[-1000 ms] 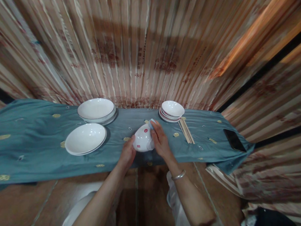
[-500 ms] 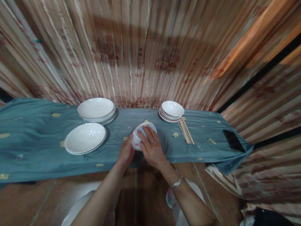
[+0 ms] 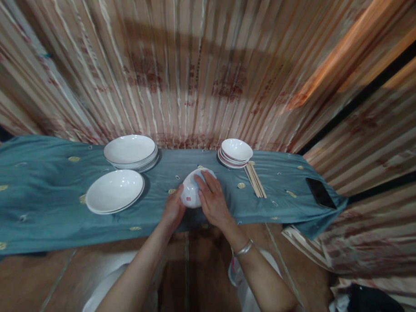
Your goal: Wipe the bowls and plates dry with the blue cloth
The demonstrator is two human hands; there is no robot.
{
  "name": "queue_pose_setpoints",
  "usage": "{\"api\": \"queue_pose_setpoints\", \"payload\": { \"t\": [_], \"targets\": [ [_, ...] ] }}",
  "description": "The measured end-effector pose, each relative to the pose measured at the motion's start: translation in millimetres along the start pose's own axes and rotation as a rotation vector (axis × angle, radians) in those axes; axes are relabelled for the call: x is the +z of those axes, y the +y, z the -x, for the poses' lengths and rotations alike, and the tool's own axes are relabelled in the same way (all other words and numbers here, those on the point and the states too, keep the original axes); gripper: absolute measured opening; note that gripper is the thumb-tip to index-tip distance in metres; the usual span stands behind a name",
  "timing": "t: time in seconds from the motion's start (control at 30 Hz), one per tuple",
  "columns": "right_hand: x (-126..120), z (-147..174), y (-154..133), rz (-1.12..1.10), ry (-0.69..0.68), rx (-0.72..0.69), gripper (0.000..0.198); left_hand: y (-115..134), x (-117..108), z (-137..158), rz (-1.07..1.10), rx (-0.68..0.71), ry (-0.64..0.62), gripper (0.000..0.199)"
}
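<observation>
Over the front of the table I hold a small white bowl (image 3: 191, 191), its outer side with a little red mark turned toward me. My left hand (image 3: 174, 208) grips the bowl's left edge, the thumb on the outside and the other fingers hidden behind it. My right hand (image 3: 212, 199) lies over the bowl's right side, pressing a light blue cloth (image 3: 199, 174) against it; most of the cloth is hidden under the fingers.
A stack of white plates (image 3: 130, 149) stands at the back left, with white shallow bowls (image 3: 114, 192) in front. To the right are stacked small bowls (image 3: 237, 150), wooden chopsticks (image 3: 255, 180) and a black phone (image 3: 320, 193). A green cloth (image 3: 59, 193) covers the table; a curtain (image 3: 178, 84) hangs behind.
My right hand has shifted slightly to the right over the bowl with the blue cloth, baring more of its white side. My left hand keeps its hold. The whole view has shifted a little.
</observation>
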State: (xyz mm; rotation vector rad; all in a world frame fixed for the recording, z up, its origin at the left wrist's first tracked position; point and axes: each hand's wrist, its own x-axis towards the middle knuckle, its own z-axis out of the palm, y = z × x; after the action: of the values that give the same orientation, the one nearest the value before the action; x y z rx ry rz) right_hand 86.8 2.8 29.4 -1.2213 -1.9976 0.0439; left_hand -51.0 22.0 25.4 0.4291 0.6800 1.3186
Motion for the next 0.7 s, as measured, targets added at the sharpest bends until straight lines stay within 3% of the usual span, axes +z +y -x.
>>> {"api": "queue_pose_setpoints", "payload": {
  "t": [0.2,0.47,0.7],
  "targets": [
    [-0.3,-2.7,8.7,-0.104,0.042,0.123,0.050,0.4,3.7,3.1,-0.017,0.004,-0.039,0.034],
    [5.3,-2.9,-17.0,0.111,-0.059,-0.053,0.047,-4.6,-8.4,-4.2,-0.006,0.033,0.010,0.034],
    [6.9,-10.8,-28.4,0.223,-0.140,-0.115,0.044,-8.6,-12.6,-5.6,-0.036,0.052,0.021,0.027]
  ]
}}
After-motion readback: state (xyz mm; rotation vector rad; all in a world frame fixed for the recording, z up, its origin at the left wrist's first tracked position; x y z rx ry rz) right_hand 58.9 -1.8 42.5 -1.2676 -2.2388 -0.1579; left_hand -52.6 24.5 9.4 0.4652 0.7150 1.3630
